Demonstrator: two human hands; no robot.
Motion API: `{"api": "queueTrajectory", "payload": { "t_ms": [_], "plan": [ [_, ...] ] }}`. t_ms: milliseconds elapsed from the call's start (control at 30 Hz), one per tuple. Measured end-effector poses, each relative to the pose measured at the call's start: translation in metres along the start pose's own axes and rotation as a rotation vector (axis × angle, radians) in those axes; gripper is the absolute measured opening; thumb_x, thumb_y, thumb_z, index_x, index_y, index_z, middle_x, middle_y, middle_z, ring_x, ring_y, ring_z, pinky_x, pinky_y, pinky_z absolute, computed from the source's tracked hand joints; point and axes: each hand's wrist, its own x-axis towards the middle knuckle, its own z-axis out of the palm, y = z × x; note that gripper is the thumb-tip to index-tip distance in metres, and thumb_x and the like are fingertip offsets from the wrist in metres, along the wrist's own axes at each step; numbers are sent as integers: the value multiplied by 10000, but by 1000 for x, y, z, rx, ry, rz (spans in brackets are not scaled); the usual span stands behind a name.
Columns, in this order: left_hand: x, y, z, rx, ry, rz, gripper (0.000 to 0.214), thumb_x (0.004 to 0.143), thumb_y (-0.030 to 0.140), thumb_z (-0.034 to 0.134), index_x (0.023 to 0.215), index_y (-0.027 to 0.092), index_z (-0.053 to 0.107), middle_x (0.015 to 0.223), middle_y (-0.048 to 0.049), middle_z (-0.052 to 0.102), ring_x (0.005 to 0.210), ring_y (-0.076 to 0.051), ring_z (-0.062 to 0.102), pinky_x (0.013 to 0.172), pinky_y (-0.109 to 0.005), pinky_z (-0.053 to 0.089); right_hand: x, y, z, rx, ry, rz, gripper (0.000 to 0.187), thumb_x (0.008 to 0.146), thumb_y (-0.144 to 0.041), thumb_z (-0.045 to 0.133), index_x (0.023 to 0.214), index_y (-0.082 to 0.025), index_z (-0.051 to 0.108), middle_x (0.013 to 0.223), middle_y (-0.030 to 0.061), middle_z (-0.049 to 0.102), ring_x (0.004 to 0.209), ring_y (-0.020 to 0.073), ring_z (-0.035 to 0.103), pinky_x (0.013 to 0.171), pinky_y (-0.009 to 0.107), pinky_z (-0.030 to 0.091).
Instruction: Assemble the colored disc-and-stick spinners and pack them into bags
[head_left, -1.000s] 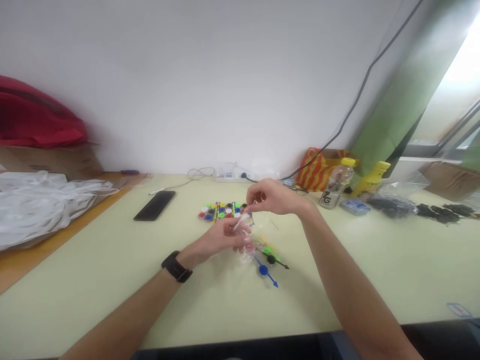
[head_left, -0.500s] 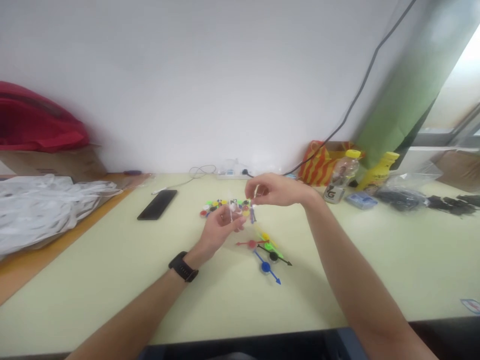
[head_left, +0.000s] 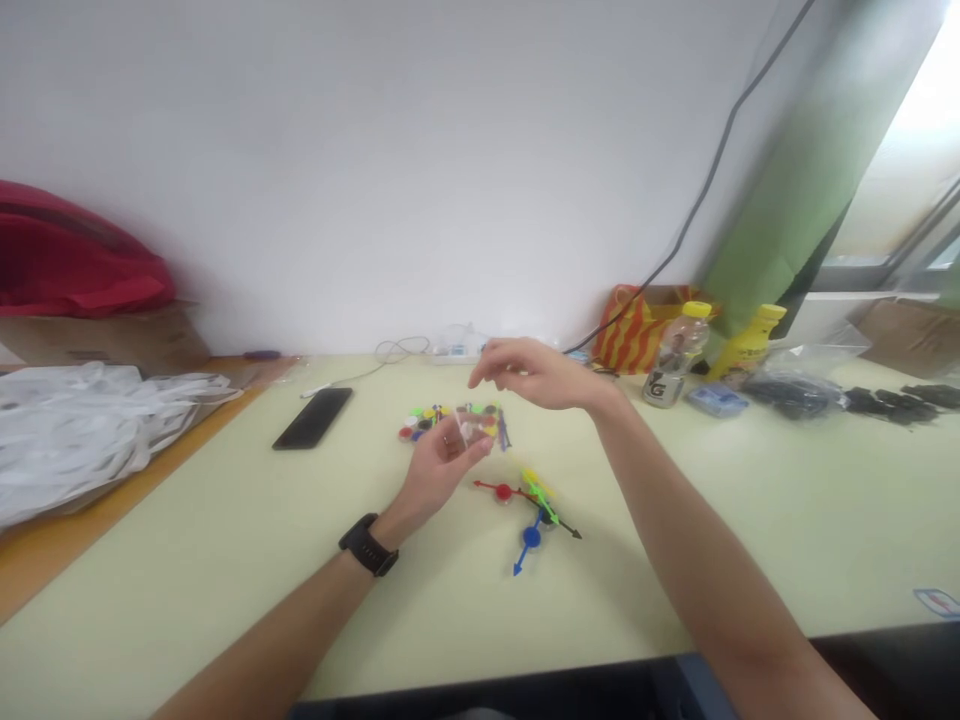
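Note:
My left hand (head_left: 441,466), with a black watch on its wrist, is raised over the pale table (head_left: 225,560) and pinches a small clear plastic bag (head_left: 472,428) between thumb and fingers. My right hand (head_left: 536,374) hovers just above and to the right of it, fingers loosely spread, holding nothing I can see. Behind the bag lies a cluster of coloured round pieces (head_left: 442,418). In front of the hands lie several coloured arrow-shaped spinner pointers: red (head_left: 501,491), green (head_left: 540,490), blue (head_left: 529,540).
A black phone (head_left: 313,418) lies to the left. White plastic bags (head_left: 82,430) are piled far left below a red bag (head_left: 67,255). Two bottles (head_left: 675,365), an orange bag (head_left: 634,335) and dark parts (head_left: 885,400) stand at the right. A power strip (head_left: 457,350) sits by the wall.
My left hand lifted the clear bag off the pointers on the table and rose toward the coloured pieces. My right hand let go of the bag's top and opened. The blue pointer has swung round.

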Motion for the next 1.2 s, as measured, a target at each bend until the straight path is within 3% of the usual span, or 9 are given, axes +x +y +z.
{"api": "queueTrajectory", "payload": {
  "t_ms": [200, 300, 367, 433, 500, 633, 800, 1000, 1200],
  "plan": [
    [-1, -2, -3, 21, -103, -49, 438, 809, 413, 849, 1171, 207, 711, 1135, -111, 770, 1060, -276, 735, 923, -403, 597, -1, -4, -1, -16, 33, -26, 299, 916, -100, 447, 968, -211, 720, 1004, 43, 645, 843, 161, 571, 725, 289, 444],
    [1, -4, -6, 22, -126, -78, 393, 815, 412, 846, 1115, 191, 722, 1136, -111, 770, 1016, -263, 746, 894, -385, 604, 0, -5, 0, 38, 161, -16, 242, 961, -180, 477, 1130, -222, 645, 1078, 52, 654, 875, 167, 590, 768, 300, 479],
    [2, -5, -8, 15, -107, -88, 390, 829, 434, 833, 1108, 187, 717, 1069, -103, 783, 937, -244, 759, 838, -362, 612, -1, 0, -1, 74, 264, 58, 279, 1001, -270, 481, 1274, -240, 533, 1136, 61, 639, 875, 165, 605, 771, 303, 502],
    [4, -3, -10, -1, -72, -107, 421, 839, 468, 816, 1129, 184, 706, 1020, -101, 788, 877, -234, 766, 776, -340, 617, -5, 12, -5, 74, 298, 183, 271, 1029, -323, 443, 1281, -240, 496, 1127, 65, 638, 839, 158, 616, 739, 294, 512],
    [5, 0, -12, -2, -41, -137, 464, 841, 502, 803, 1156, 180, 692, 999, -109, 790, 844, -236, 770, 693, -312, 612, -11, 29, -8, 33, 178, 319, 212, 1021, -307, 434, 1155, -223, 575, 1049, 63, 668, 796, 158, 627, 698, 281, 508],
    [7, 3, -14, -19, 13, -183, 528, 825, 541, 803, 1182, 178, 664, 1084, -139, 783, 833, -246, 783, 590, -266, 580, -20, 54, -6, 8, -241, 523, 106, 840, -240, 667, 937, -208, 695, 909, 71, 740, 710, 178, 663, 586, 265, 481],
    [8, -1, -14, -71, 33, -228, 540, 790, 526, 842, 1134, 174, 619, 1132, -158, 773, 862, -275, 797, 605, -268, 595, -9, 56, 24, 70, -612, 639, 234, 667, -351, 839, 785, -190, 716, 747, 56, 753, 613, 164, 659, 523, 244, 477],
    [8, -4, -14, -123, 35, -245, 572, 819, 523, 819, 1201, 187, 559, 1193, -157, 751, 912, -278, 795, 675, -305, 628, 3, 59, 55, 80, -716, 680, 337, 506, -332, 928, 680, -178, 684, 601, 4, 692, 562, 161, 656, 532, 247, 510],
    [7, -1, -13, -95, 67, -246, 585, 814, 522, 822, 1220, 190, 563, 1174, -146, 752, 901, -276, 795, 657, -289, 617, -3, 59, 56, 97, -684, 636, 218, 586, -229, 864, 594, -179, 652, 481, -55, 566, 474, 105, 534, 491, 221, 431]
  ]
}}
